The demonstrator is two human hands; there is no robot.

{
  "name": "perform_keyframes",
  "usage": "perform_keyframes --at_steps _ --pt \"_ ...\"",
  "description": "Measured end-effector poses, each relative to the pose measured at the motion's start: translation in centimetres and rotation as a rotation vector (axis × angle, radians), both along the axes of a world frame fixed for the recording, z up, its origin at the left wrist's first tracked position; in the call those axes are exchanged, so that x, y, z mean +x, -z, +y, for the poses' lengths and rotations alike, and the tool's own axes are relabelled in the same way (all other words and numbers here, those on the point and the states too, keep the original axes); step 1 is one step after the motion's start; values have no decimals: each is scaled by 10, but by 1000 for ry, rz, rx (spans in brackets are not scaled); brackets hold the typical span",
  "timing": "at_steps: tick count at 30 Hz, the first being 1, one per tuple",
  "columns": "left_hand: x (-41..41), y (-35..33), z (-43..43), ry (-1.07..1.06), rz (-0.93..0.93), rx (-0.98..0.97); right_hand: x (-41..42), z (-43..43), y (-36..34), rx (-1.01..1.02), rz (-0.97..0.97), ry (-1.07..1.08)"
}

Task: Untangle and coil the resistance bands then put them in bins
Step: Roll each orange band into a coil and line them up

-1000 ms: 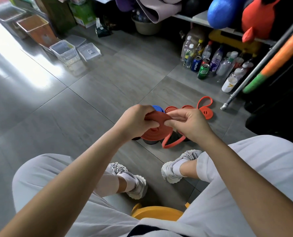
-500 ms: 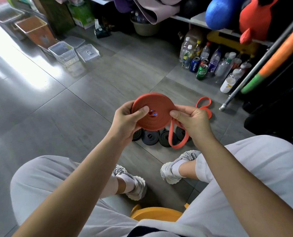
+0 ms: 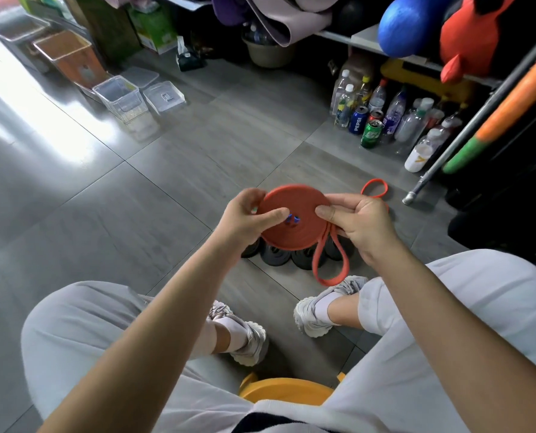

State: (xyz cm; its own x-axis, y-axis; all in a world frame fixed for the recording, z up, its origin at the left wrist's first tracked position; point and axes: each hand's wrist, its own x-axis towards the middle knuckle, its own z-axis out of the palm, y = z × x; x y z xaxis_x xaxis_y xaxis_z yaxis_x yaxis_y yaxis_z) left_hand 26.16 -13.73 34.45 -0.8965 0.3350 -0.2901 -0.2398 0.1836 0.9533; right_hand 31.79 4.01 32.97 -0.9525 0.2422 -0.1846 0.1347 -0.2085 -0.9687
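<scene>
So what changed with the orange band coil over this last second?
The orange coil was tipped up from nearly flat to face the camera and lifted slightly. The left hand moved its thumb onto the coil's face; the right hand pinches the rim where the loose tail hangs. Both hands kept hold throughout; the black coils and thin orange loop on the floor stayed put.

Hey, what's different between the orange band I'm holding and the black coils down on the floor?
The orange band is held in the air by the left hand and right hand; the black coils lie on the floor. The orange band has a loose loop hanging below; the black coils, partly hidden, show none. Colour differs too, orange against black. Both are wound into flat discs.
</scene>
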Motion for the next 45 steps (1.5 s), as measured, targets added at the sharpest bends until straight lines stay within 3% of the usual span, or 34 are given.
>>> perform_keyframes --at_steps 4,6,7,10,15,20,26,33,39,45 --pt "-12 -19 5 425 454 -550 -8 -3 -5 288 41 -117" --pt "-12 -22 8 473 579 -749 -10 -5 -9 374 57 -157" --pt "-12 -22 8 447 596 -755 -11 -4 -9 389 63 -165" --pt "-12 -18 3 339 553 -615 -10 -1 -9 366 72 -116" --pt "-5 -10 3 94 275 -235 -10 4 -8 185 106 -73" --pt "-5 -8 2 -15 65 34 -9 5 -3 240 171 1" --pt "-6 -5 -1 -114 -52 200 -4 0 9 138 141 -26" --pt "-4 2 4 -130 -146 337 -4 -8 17 -125 131 158" --pt "3 11 9 -171 -222 380 -1 -5 19 122 104 330" --pt "0 12 20 -169 -279 397 -2 4 10 156 72 256"
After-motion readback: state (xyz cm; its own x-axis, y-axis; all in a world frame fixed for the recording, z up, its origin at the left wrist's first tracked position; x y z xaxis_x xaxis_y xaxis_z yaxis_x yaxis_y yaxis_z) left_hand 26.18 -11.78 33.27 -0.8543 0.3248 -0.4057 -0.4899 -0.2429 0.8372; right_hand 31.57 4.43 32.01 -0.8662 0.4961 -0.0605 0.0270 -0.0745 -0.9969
